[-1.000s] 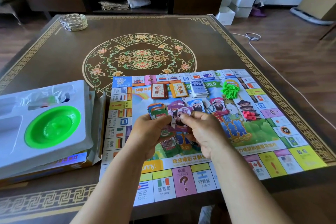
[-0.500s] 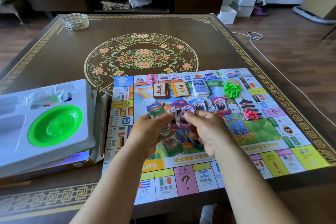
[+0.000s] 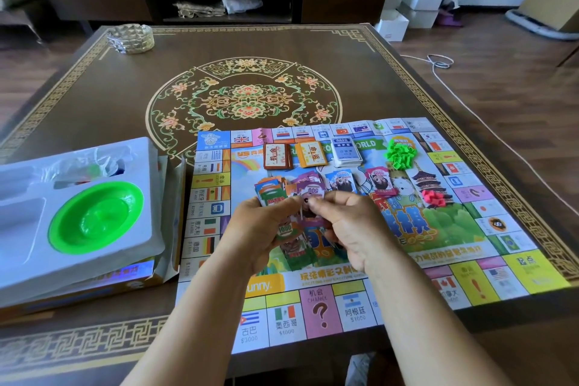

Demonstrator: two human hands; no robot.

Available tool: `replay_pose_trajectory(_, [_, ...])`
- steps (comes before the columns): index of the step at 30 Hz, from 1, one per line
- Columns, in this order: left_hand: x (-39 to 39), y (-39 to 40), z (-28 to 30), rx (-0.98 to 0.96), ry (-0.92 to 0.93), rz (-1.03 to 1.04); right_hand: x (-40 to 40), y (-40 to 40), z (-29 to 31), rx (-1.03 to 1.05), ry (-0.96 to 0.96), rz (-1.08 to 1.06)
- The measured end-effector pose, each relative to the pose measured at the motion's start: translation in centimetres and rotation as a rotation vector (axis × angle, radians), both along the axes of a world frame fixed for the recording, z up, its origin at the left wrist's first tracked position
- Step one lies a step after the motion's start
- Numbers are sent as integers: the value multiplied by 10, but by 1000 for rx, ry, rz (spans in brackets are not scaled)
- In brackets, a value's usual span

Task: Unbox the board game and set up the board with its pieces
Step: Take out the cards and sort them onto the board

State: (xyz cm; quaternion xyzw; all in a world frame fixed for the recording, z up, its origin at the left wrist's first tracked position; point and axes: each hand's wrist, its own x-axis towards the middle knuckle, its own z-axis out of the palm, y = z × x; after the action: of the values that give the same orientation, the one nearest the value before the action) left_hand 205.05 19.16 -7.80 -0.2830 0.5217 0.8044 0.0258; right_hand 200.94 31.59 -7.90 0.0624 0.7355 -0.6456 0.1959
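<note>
I have both hands over the middle of the colourful paper game board [image 3: 517, 273], which lies flat on the dark patterned table [image 3: 94, 97]. My left hand [image 3: 263, 229] is curled around a fanned stack of small paper play-money notes [image 3: 272, 189], thumb on top, and my right hand [image 3: 347, 229] pinches the purple 500 note [image 3: 312, 189] at the front of that stack between thumb and forefinger. These notes look thin, light and limp, probably slick against each other, so I judge they will slide or come away in twos; I would take one by its near edge and peel it off with the thumb rather than pull. Two sorted piles of notes [image 3: 360, 182] already sit on the board just beyond my fingers, near the three card decks [image 3: 313, 153], the green plastic houses [image 3: 401, 153] and the red pieces [image 3: 434, 197].
</note>
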Motion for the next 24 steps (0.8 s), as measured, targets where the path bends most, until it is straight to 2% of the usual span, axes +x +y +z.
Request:
replay_pose_trajectory(3, [-1,1,-1,-41,13,20,-1,2,1,-16,-33,21])
replay_pose_trajectory(7, [-2,1,-1,-55,22,50,-2,9,4,-140,-156,0])
replay_pose_trajectory(13, [-1,1,0,-57,31,54,-2,6,2,-93,-122,-45])
replay_pose_trajectory(19, [-4,-11,-4,-62,-9,147,-37,7,7,294,146,-108])
replay_pose_trajectory(24, [-4,-16,-4,-36,-47,141,-64,-18,-9,575,180,-1])
